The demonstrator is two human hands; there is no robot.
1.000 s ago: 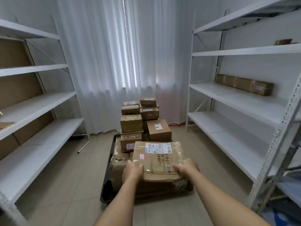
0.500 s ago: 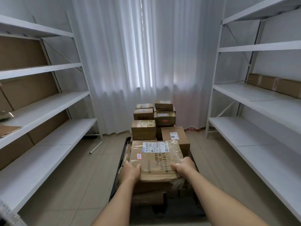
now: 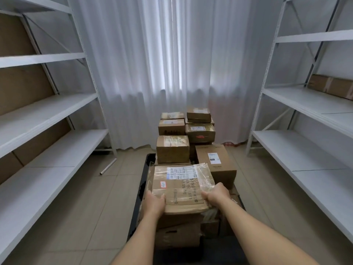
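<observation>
Little had moved: my left hand (image 3: 154,204) and right hand (image 3: 216,197) remained clamped on the near corners of the flat brown film-wrapped cardboard parcel (image 3: 181,186), lower centre, long axis pointing away, both equally near.

I see the left grip (image 3: 154,204) and right grip (image 3: 216,196) holding the near corners of a taped flat box (image 3: 181,184). It sits above other cartons (image 3: 172,149) on a black cart (image 3: 142,188), between white shelves (image 3: 47,109), with a curtain (image 3: 162,64) behind.
</observation>
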